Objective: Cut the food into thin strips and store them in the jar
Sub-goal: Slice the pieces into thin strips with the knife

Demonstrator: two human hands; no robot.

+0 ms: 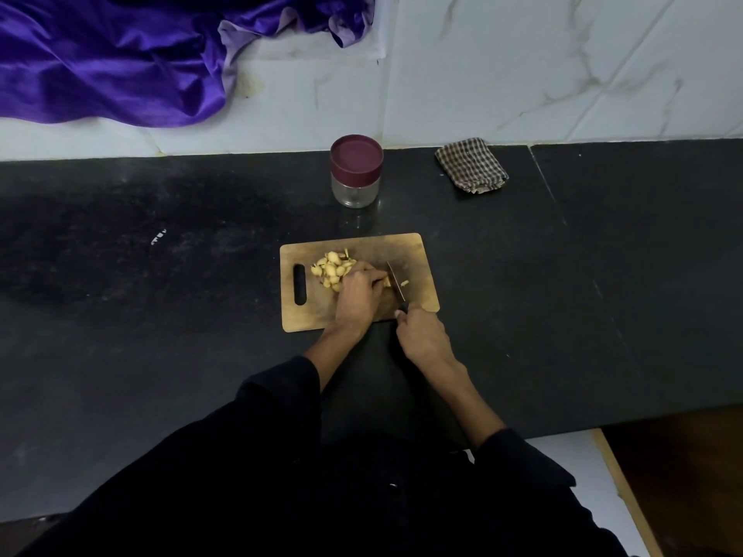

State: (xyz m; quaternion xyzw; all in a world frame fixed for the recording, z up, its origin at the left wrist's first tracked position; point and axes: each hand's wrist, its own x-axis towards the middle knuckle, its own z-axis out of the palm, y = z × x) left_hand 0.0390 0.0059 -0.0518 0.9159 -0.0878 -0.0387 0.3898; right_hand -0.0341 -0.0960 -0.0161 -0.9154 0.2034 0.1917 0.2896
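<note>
A rectangular light-brown wooden cutting board (418, 251) with a slotted handle hole at its left end lies near the middle of the black stone countertop (603, 275). On the board's left half, a heap of pale yellow food slices (331, 271) sits just beyond and to the left of the left hand (360, 293). That hand rests knuckles-up on the board, its fingers curled down onto a small piece of the same yellow food (386, 281) at the fingertips. Directly right of those fingertips stands the blade of a dark-handled kitchen knife (396, 285), edge down on the board, with a few thin cut strips (404, 283) lying on its far side. The right hand (422, 335) grips the knife's handle at the board's near edge.

Beyond the board, near the countertop's back edge, stands a small clear glass jar with its maroon lid on (356, 170). To its right lies a folded brown-and-white checked cloth (471, 166). Purple satin fabric (112, 54) drapes over the white tiled wall at the upper left.
</note>
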